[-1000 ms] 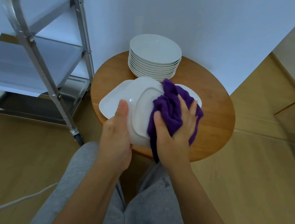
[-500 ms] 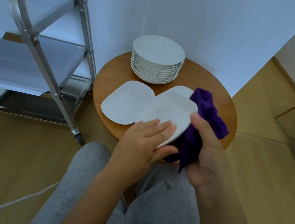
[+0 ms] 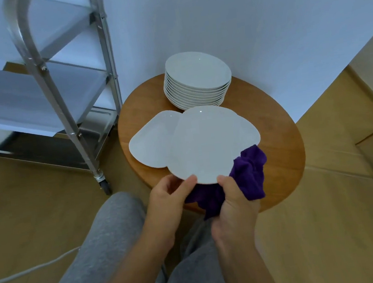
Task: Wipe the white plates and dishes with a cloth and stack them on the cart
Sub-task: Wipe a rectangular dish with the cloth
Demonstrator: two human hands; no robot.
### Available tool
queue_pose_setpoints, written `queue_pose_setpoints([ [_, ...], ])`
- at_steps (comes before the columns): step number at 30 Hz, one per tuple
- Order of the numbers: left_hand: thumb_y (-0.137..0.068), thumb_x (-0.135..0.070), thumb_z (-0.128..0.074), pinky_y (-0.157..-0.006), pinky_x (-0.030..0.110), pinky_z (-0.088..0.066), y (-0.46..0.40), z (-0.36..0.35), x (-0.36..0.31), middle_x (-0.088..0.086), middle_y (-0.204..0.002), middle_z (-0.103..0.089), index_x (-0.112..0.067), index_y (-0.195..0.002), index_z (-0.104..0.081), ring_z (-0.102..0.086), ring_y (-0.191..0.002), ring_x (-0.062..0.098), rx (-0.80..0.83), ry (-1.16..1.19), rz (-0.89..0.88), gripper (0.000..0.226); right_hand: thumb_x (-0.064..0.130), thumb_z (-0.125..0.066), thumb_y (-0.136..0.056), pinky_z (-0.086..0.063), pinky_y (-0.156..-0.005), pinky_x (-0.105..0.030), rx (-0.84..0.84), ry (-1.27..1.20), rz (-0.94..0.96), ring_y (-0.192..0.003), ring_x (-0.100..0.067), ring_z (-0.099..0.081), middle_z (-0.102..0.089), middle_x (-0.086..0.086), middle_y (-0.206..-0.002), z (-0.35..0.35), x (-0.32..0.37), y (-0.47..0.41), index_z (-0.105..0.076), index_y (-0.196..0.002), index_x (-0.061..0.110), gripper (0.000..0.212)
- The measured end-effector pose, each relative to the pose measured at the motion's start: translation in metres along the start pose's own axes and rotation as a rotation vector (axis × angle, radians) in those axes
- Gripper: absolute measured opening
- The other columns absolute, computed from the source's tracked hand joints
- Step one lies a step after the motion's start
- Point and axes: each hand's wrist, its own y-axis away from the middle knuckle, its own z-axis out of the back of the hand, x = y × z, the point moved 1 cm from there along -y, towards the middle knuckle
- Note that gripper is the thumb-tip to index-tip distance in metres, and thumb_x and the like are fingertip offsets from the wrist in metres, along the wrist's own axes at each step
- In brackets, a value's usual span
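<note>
Two hands hold one square white plate (image 3: 204, 144) level at the centre of the frame, above the round wooden table (image 3: 280, 154) — our left hand (image 3: 166, 201) pinches its near rim with thumb on top, and our right hand (image 3: 231, 196) clamps the rim together with the purple cloth (image 3: 252, 175), which is bunched beneath the plate's lower right edge. We judge the wiping of this plate to be in hand or nearly finished, its upper face turned to us and looking clean; the next move would call for the left hand to take the plate's weight alone and carry it toward the metal cart (image 3: 66, 113) in the upper left of the frame, keeping it flat and clear of the upright post. Counting: one plate in our grip, two more square plates lying on the table — one (image 3: 151, 143) showing left of the held plate, one (image 3: 251, 134) peeking out at its right — and one stack of round dishes (image 3: 197, 82) at the table's far edge, roughly ten high, though we cannot tell exactly. One cloth, one cart; its shelves in view show no stacked plates yet.
</note>
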Motion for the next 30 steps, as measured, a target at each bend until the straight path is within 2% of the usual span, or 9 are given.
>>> queue_pose_setpoints([
  [1, -0.083, -0.028, -0.064, -0.063, 0.019, -0.053, -0.001, -0.001, 0.001, -0.015, -0.088, -0.071, -0.032, -0.098, -0.06, -0.067, -0.08, 0.006, -0.024, 0.082, 0.041, 0.015, 0.006, -0.058, -0.087, -0.043, -0.096, -0.06, -0.012, 0.022, 0.027, -0.115, -0.045, -0.053, -0.052, -0.028, -0.129, 0.001, -0.004, -0.003, -0.045, -0.133, 0.002, 0.047],
  [3, -0.09, -0.017, -0.057, -0.063, 0.022, -0.054, -0.005, 0.002, 0.0, -0.018, -0.081, -0.069, -0.033, -0.089, -0.058, -0.065, -0.079, 0.005, -0.085, 0.124, 0.064, 0.016, 0.003, -0.065, -0.082, -0.05, -0.088, -0.058, -0.057, 0.117, 0.102, -0.107, -0.04, -0.06, -0.059, -0.022, -0.121, -0.001, -0.013, -0.008, -0.049, -0.129, 0.007, 0.049],
  [6, -0.094, -0.014, -0.051, -0.076, 0.031, -0.054, -0.015, 0.013, -0.003, -0.006, -0.099, -0.067, -0.03, -0.092, -0.059, -0.061, -0.094, 0.012, -0.16, 0.125, 0.106, 0.018, 0.01, -0.08, -0.068, -0.056, -0.08, -0.05, -0.078, 0.225, 0.212, -0.099, -0.032, -0.064, -0.064, -0.012, -0.112, -0.006, -0.02, -0.011, -0.052, -0.125, 0.016, 0.063],
  [9, -0.092, -0.008, -0.052, -0.074, 0.03, -0.052, -0.028, 0.032, -0.01, 0.001, -0.096, -0.069, -0.02, -0.089, -0.062, -0.064, -0.092, 0.019, -0.23, 0.142, 0.101, 0.017, 0.021, -0.086, -0.056, -0.055, -0.086, -0.047, -0.056, 0.208, 0.242, -0.103, -0.026, -0.062, -0.062, -0.005, -0.116, -0.01, -0.017, -0.018, -0.049, -0.128, 0.023, 0.081],
  [12, -0.091, -0.005, -0.053, -0.077, 0.032, -0.052, -0.042, 0.047, -0.014, 0.001, -0.087, -0.07, -0.017, -0.086, -0.062, -0.066, -0.085, 0.018, -0.255, 0.154, 0.117, 0.016, 0.031, -0.078, -0.051, -0.052, -0.089, -0.047, -0.061, 0.201, 0.28, -0.104, -0.024, -0.061, -0.061, -0.003, -0.117, -0.007, -0.011, -0.029, -0.046, -0.131, 0.023, 0.086],
  [15, -0.091, -0.004, -0.054, -0.074, 0.029, -0.052, -0.063, 0.059, -0.014, -0.002, -0.09, -0.069, -0.012, -0.098, -0.063, -0.066, -0.086, 0.015, -0.297, 0.097, 0.084, 0.014, 0.031, -0.075, -0.054, -0.054, -0.083, -0.04, -0.102, 0.228, 0.315, -0.101, -0.02, -0.06, -0.06, 0.0, -0.117, -0.003, -0.006, -0.041, -0.041, -0.135, 0.024, 0.088],
  [20, -0.091, -0.006, -0.055, -0.076, 0.029, -0.051, -0.103, 0.07, -0.013, 0.007, -0.113, -0.064, -0.004, -0.123, -0.056, -0.063, -0.099, 0.022, -0.345, 0.017, 0.074, 0.032, 0.032, -0.075, -0.054, -0.055, -0.061, -0.021, -0.125, 0.211, 0.328, -0.092, -0.015, -0.063, -0.063, 0.01, -0.105, -0.002, -0.004, -0.052, -0.045, -0.122, 0.035, 0.075],
  [26, -0.092, -0.007, -0.054, -0.062, 0.021, -0.047, -0.131, 0.075, -0.004, -0.007, -0.086, -0.06, -0.009, -0.109, -0.061, -0.059, -0.081, 0.01, -0.325, -0.19, 0.063, 0.018, 0.034, -0.076, -0.052, -0.056, -0.076, -0.038, -0.11, 0.195, 0.323, -0.094, -0.019, -0.065, -0.065, 0.005, -0.104, 0.001, -0.002, -0.059, -0.049, -0.124, 0.03, 0.077],
  [30, -0.093, -0.015, -0.053, -0.057, 0.023, -0.046, -0.137, 0.069, 0.002, -0.002, -0.074, -0.059, -0.011, -0.089, -0.059, -0.058, -0.072, 0.015, -0.337, -0.566, -0.045, 0.009, 0.033, -0.077, -0.053, -0.056, -0.079, -0.043, -0.088, 0.188, 0.321, -0.095, -0.023, -0.066, -0.066, 0.0, -0.106, 0.004, 0.0, -0.062, -0.051, -0.125, 0.025, 0.077],
])
